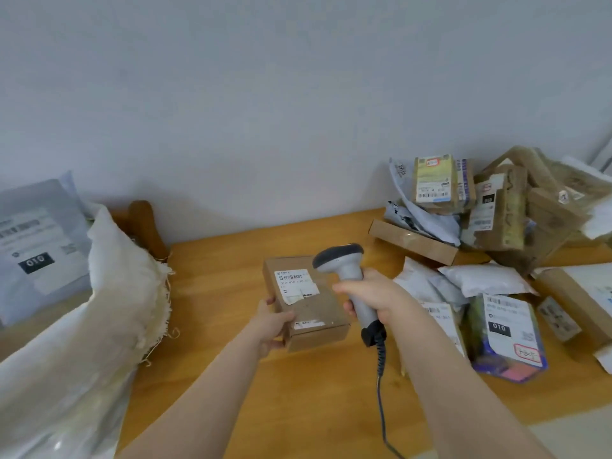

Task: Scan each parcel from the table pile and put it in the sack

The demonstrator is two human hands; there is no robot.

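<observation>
Left hand [270, 324] grips the cardboard parcel [306, 301] by its near-left corner; right hand [371, 298] clasps the barcode scanner [347, 276] handle just right of it.

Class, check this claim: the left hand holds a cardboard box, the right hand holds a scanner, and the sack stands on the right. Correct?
No: the head view shows the sack on the left, not the right. The left hand does hold the cardboard box, and the right hand the scanner.
</observation>
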